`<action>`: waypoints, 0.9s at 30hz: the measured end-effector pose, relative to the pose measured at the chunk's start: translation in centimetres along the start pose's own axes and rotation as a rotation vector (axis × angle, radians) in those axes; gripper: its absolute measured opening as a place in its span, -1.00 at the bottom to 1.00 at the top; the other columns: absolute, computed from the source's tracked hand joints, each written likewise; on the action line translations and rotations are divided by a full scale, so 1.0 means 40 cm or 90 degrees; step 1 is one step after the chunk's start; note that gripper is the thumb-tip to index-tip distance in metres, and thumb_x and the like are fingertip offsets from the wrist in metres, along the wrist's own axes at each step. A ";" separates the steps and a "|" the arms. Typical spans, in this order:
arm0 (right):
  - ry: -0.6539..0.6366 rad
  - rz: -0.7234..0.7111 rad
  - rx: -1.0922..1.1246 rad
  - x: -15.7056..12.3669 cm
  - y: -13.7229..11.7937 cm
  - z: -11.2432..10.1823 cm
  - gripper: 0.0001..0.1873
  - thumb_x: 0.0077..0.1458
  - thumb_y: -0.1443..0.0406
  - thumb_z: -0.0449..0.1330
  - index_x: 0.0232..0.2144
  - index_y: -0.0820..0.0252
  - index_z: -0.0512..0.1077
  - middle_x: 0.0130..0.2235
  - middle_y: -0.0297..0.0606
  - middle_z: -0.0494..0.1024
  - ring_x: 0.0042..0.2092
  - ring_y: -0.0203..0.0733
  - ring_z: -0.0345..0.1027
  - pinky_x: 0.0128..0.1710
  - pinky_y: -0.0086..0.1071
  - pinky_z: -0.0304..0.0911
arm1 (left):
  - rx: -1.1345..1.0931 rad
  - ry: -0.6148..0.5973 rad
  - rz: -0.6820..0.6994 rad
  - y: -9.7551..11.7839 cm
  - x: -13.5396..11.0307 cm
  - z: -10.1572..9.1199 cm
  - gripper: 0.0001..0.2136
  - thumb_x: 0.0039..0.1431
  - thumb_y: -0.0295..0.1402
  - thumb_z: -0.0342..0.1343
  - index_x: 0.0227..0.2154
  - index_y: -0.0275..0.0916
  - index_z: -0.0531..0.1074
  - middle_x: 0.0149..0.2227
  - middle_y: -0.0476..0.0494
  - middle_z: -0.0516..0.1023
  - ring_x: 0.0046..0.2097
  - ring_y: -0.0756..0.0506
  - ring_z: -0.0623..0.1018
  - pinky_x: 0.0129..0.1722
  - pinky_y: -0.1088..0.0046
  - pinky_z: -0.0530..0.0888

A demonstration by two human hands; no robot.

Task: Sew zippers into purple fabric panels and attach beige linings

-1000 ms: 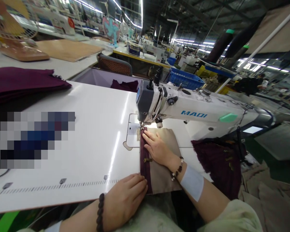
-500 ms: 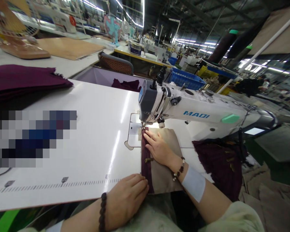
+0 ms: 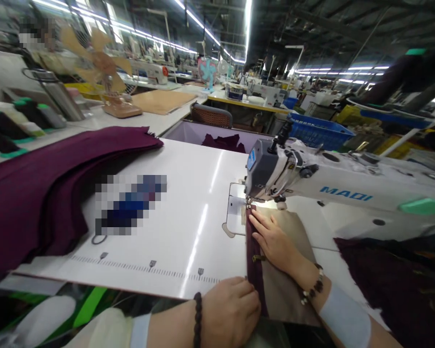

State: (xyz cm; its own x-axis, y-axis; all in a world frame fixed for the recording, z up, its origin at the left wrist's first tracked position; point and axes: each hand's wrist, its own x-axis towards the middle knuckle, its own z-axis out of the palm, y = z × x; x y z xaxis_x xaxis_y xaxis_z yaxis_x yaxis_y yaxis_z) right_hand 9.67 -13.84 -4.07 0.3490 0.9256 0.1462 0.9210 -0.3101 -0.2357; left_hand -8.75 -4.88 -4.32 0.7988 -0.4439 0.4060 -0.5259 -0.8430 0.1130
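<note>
A tan fabric piece (image 3: 297, 280) with a maroon zipper strip (image 3: 253, 251) along its left edge lies under the needle of a white sewing machine (image 3: 333, 188). My right hand (image 3: 275, 239) rests flat on the tan fabric just right of the strip, fingers stretched toward the presser foot. My left hand (image 3: 232, 311) sits at the table's near edge, fingers curled and pinching the strip's lower end. Both wrists wear bead bracelets.
A stack of maroon cloth (image 3: 39, 193) covers the left of the white table (image 3: 174, 217). More dark maroon fabric (image 3: 395, 285) lies at the right. A blue crate (image 3: 319, 130), a chair back (image 3: 210, 115) and a desk fan (image 3: 105, 72) stand behind.
The view has swung left, showing more of the maroon stack and the fan. Both hands keep their places on the fabric piece.
</note>
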 end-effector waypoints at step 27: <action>0.197 -0.182 -0.201 -0.007 0.077 0.101 -0.51 0.24 0.23 -0.17 0.17 0.29 0.11 0.18 -0.14 0.17 0.11 -0.01 0.20 -0.07 0.01 0.34 | 0.416 -0.047 -0.888 -0.397 -0.319 -0.545 -0.68 0.21 -0.30 -0.06 -0.13 -0.47 0.41 -0.01 -0.48 0.40 0.01 -0.36 0.42 -0.07 0.14 0.38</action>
State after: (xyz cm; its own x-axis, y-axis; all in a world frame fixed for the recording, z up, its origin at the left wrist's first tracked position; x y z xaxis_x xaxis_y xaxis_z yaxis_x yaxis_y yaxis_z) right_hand 11.70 -14.18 -8.70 0.0674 0.8905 0.4500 0.9774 -0.1496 0.1496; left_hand -16.96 20.80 8.47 0.5533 0.7875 0.2715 0.8263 -0.5600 -0.0595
